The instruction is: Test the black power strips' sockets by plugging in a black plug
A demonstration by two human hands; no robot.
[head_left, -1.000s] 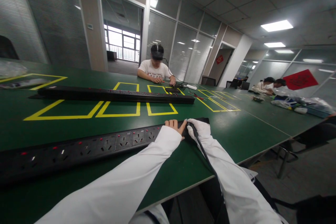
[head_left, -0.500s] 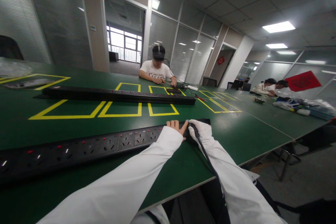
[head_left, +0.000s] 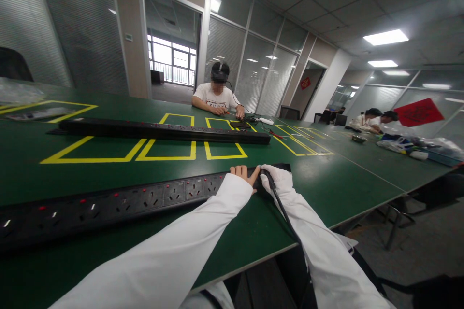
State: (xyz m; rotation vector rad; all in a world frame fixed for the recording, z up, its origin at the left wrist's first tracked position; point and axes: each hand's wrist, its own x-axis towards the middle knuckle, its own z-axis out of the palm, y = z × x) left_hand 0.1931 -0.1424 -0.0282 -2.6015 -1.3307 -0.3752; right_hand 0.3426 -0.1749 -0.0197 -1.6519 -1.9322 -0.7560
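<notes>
A long black power strip (head_left: 141, 198) with red-lit sockets runs across the near part of the table. My bare left hand (head_left: 245, 175) grips it near its right end, fingers over the far edge and thumb stretched toward my other hand. My right hand (head_left: 282, 178), in a white glove, is closed around the thick end of a black cord (head_left: 284, 212) against the strip's right end. From there the cord hangs down over the table edge. Where its tip meets the strip is hidden by my fingers.
A second black power strip (head_left: 163, 131) lies farther back across yellow tape outlines (head_left: 166, 158) on the green table (head_left: 348, 183). Opposite sits a person (head_left: 217, 96) handling small parts and wires. Plastic bags and a blue tray (head_left: 444, 155) are at the right.
</notes>
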